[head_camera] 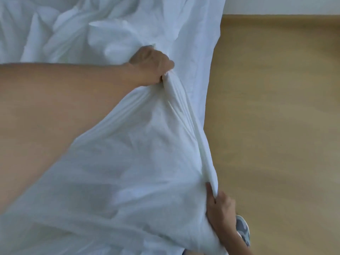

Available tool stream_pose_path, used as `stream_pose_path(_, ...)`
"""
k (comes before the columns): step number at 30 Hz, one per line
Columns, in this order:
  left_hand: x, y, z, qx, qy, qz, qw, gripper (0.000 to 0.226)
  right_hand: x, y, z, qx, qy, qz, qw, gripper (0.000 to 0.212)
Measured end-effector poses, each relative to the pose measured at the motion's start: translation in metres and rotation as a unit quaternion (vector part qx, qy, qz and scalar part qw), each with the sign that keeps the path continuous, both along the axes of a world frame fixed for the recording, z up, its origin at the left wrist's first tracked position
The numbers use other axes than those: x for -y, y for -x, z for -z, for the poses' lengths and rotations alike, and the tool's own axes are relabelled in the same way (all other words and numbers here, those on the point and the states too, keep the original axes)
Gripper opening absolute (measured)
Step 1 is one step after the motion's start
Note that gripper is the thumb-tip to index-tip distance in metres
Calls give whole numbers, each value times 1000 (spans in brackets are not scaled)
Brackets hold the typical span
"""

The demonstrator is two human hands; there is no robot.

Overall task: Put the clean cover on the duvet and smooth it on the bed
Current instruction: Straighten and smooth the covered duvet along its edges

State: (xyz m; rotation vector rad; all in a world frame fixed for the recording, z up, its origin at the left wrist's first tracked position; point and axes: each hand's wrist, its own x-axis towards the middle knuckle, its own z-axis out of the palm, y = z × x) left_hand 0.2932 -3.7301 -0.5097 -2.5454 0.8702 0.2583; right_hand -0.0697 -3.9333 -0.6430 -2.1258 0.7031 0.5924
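Bunched duvet [77,30] lies at 11 o'clock on the bed. Left hand [152,66] clenches a fold of the cover [128,153]; right hand [219,208], at 5 o'clock, pinches its taut edge. Soft, light, limp cloth: best gripped at corners and seams

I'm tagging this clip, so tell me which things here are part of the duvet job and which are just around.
Part of the job:
left hand, gripping the cover
right hand, gripping the cover's edge
cover, white, stretched between the hands
bedding, rumpled, white

Just around:
floor, wood
shoe, patterned
wall
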Motion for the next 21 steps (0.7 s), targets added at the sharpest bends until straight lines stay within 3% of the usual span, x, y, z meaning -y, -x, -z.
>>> stream_pose_path(4, 8, 43, 55, -5, -78, -60, 995, 47, 18, -4, 13, -146, -33, -44, 988, 38)
stream_pose_path(5, 16, 49, 60, -40, -92, -50, 994, 65, 16, -10, 15, -145, -69, -39, 986, 39)
stream_pose_path(7, 33, 42, 56, -142, -57, -25, 988, 98, 16, -31, 18, -66, -173, 62, 981, 54)
stream_pose_path(9, 45, 25, 52, -216, -13, 12, 976, 96, 15, -63, 20, -38, -245, 150, 957, 65)
stream_pose_path(13, 41, 14, 53, -227, -14, -4, 974, 66, 1, -114, 23, -153, -296, 174, 927, 69)
stream_pose_path(14, 37, 16, 55, -223, 16, -17, 975, 55, -1, -121, 21, -152, -277, 190, 929, 62)
stream_pose_path(16, 36, 18, 55, -212, 52, -14, 976, 34, 5, -129, 20, -101, -151, 193, 964, 52)
stream_pose_path(18, 34, 23, 52, -181, 95, 31, 978, 36, 19, -134, 15, -4, -12, 199, 980, 53)
stream_pose_path(21, 14, 37, 36, -24, 273, 143, 951, 39, 31, -136, -9, 170, 87, 266, 945, 52)
